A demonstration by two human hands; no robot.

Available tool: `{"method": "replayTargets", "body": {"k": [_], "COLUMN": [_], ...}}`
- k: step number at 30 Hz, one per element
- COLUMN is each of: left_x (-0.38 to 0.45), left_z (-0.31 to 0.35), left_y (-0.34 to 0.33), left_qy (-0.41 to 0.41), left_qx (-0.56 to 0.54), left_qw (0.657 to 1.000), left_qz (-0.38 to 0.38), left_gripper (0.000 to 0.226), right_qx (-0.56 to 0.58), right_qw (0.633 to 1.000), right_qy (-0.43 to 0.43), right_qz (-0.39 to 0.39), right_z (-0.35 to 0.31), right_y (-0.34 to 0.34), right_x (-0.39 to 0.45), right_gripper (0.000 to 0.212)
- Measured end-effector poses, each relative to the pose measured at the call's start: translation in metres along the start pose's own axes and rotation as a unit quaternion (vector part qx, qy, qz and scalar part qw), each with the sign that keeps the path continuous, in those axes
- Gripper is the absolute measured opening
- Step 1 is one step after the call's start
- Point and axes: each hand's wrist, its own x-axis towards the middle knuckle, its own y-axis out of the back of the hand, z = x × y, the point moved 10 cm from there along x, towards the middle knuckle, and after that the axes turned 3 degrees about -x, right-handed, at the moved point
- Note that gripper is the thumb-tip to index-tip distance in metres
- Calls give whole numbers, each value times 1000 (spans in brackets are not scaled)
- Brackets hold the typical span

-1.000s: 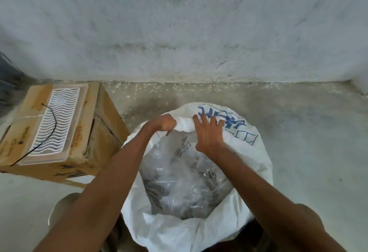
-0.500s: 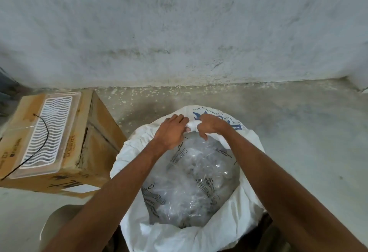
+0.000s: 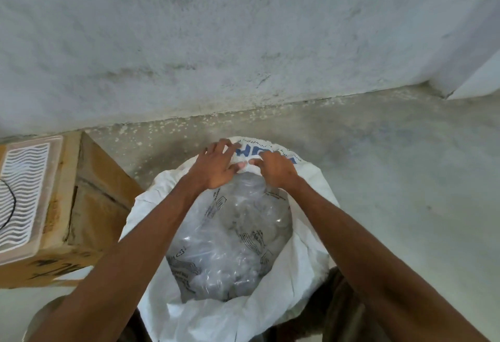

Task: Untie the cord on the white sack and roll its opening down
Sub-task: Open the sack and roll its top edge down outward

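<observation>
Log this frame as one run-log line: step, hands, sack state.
step: rolling rim down | left hand: grips far rim | right hand: grips far rim | white sack: open, clear plastic bag inside | cord: not visible

One camera on my head, looking forward and down.

It sits above my forearms and faces the far wall, tilted steeply enough that the open white sack fills the near centre of the view. My left hand and right hand meet at the sack's far rim, about the middle of the picture, close under the lens. The wide angle bends the line where wall meets floor and pulls in a cardboard box at the left edge, just beside the sack. The view is close: my arms run off the bottom edge. No second view exists, so nothing is shared.
</observation>
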Motion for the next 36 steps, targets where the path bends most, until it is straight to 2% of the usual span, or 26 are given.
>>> {"method": "replayTargets", "body": {"k": [2, 5, 8, 11, 13, 14, 17, 18, 19, 21, 22, 24, 25, 27, 30, 33, 34, 36], "left_x": [-3, 6, 21, 36, 45, 48, 48, 46, 44, 41, 38, 32, 31, 30, 37, 47, 50, 54], "left_z": [29, 37, 21, -10, -20, -22, -20, -18, -14, -2, 9, 28, 35, 49, 67, 55, 51, 46], "left_y": [-1, -4, -4, -13, -20, -25, -43, -48, -47, -33, -24, -16, -16, -20, -27, -27, -26, -20], "left_qy": [-78, -63, 17, 122, 155, 162, 157, 150, 142, 98, 62, -4, -25, -50, -59, 39, 75, 136], "left_qx": [57, 44, 14, 2, -24, -40, -110, -120, -114, -80, -79, -110, -115, -93, -56, -71, -67, -43], "left_qw": [995, 996, 999, 992, 986, 984, 972, 970, 973, 989, 994, 993, 993, 994, 996, 996, 994, 989], "left_qz": [31, 35, 34, -23, -53, -68, -134, -147, -141, -80, -50, -30, -29, -39, -43, -34, -34, -32], "left_gripper": [59, 46, 42, 47, 50, 52, 67, 66, 60, 52, 52, 50, 50, 53, 51, 43, 43, 41], "right_qx": [138, 218, 200, 7, -62, -53, 3, 22, 44, 128, 206, 384, 437, 467, 502, 548, 537, 447], "right_qw": [990, 973, 980, 992, 982, 980, 982, 981, 980, 972, 958, 897, 867, 846, 824, 792, 802, 864], "right_qy": [-11, 25, 23, -45, -119, -146, -161, -166, -166, -166, -176, -219, -239, -246, -248, -257, -252, -231], "right_qz": [-31, -75, 0, 116, 134, 124, 98, 97, 103, 102, 91, 36, -2, -71, -88, -83, -67, 5], "right_z": [8, 3, 8, 25, 39, 46, 61, 66, 68, 71, 75, 86, 90, 95, 107, 108, 107, 105], "right_y": [11, 21, 34, 37, 37, 34, 20, 17, 16, 12, 7, -5, -8, -11, -13, -18, -14, 2], "right_x": [10, 10, -7, -40, -65, -72, -67, -63, -60, -55, -53, -48, -49, -50, -56, -55, -51, -52], "right_gripper": [50, 45, 36, 52, 52, 49, 40, 37, 35, 34, 34, 30, 28, 34, 37, 43, 46, 50]}}
